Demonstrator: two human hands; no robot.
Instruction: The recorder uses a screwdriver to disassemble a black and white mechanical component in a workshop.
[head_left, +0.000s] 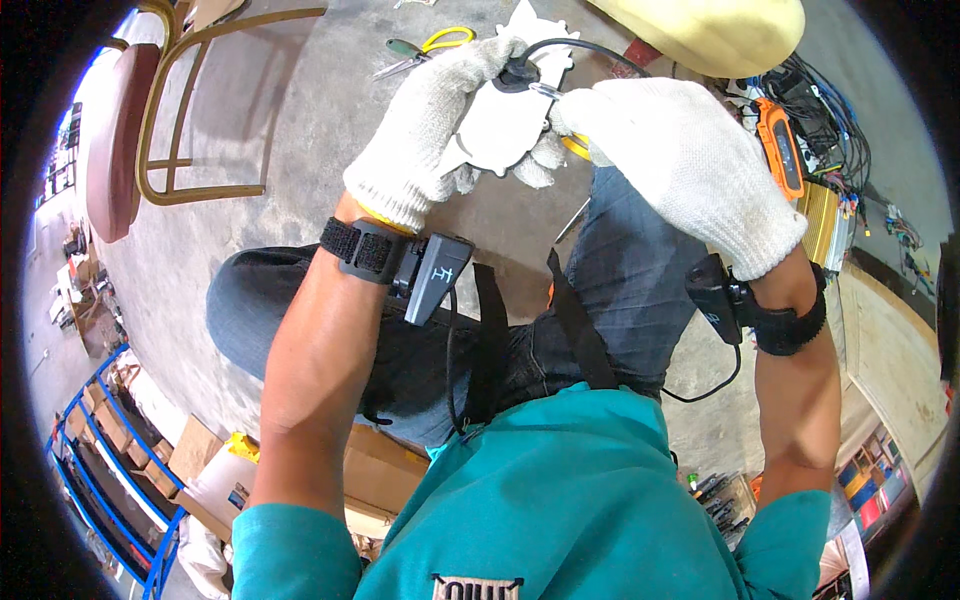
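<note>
My left hand (425,125), in a white knit glove, is closed on a flat, pale metal housing (505,125) with an irregular, lobed edge. A black cable (575,45) runs from a black fitting (515,76) on its face and curves off to the right. My right hand (680,160), gloved too, is closed at the right of the housing. From its fingers a small silver metal tip (545,91) reaches toward the fitting; the rest of that tool is hidden. Something yellow (577,147) shows just under these fingers.
Scissors (430,48) with green and yellow handles lie on the concrete floor beyond my left hand. A thin metal rod (572,220) is by my knee. An orange handheld meter (780,148) and tangled cables (830,100) lie right; a chair (125,140) stands left.
</note>
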